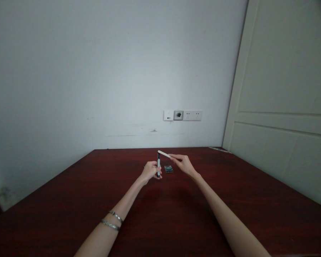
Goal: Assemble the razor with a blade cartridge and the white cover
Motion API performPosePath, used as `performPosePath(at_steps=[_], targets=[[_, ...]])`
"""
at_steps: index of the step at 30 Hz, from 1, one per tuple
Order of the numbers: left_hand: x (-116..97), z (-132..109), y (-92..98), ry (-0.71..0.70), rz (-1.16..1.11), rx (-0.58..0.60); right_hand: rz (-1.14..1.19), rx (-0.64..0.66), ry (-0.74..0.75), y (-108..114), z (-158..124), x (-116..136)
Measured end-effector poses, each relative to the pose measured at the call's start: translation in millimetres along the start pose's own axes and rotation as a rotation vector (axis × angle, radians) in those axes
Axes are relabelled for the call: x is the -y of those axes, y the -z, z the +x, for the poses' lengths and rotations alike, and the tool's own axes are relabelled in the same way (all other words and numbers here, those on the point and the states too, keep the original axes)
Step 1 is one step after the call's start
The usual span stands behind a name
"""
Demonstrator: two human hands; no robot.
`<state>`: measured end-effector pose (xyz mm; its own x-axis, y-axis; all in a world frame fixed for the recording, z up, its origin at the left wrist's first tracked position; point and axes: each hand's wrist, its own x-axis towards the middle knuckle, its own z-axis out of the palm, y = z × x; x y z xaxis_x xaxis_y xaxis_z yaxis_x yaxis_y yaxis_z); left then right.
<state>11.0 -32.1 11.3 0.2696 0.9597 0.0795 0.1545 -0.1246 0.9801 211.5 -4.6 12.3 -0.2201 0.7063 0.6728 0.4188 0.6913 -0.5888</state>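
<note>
My left hand (150, 170) is closed around a slim dark pen-like stick (158, 165), held upright over the dark red table (69, 200). My right hand (184, 164) pinches a thin white stick or cap (164, 154), whose far end points left and almost meets the top of the dark stick. Between the two hands, a small dark flat packet (168, 169) lies on the table. Two silver bracelets (112, 220) sit on my left forearm.
A pale wall stands behind the table, with a row of wall sockets (183, 115). A white door (283, 107) fills the right side. A thin pale strip (219, 149) lies at the table's far right corner.
</note>
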Motion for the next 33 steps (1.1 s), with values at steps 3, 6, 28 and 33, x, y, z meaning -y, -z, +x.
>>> performPosePath(at_steps=[3,6,28,33], targets=[[0.4,-0.3,0.8,-0.007,-0.015,-0.027,-0.009,-0.003,-0.020,4.3,-1.7,-0.9],[0.8,-0.4,-1.8,0.004,-0.010,-0.019,-0.017,-0.009,-0.013,1.5,-1.3,2.6],[3.7,1.6,-2.3,-0.077,-0.017,-0.008,-0.005,-0.035,-0.025,12.6,1.0,2.0],[7.4,4.7,0.9,-0.073,0.001,-0.015,0.035,-0.044,-0.054,11.4,0.7,7.5]])
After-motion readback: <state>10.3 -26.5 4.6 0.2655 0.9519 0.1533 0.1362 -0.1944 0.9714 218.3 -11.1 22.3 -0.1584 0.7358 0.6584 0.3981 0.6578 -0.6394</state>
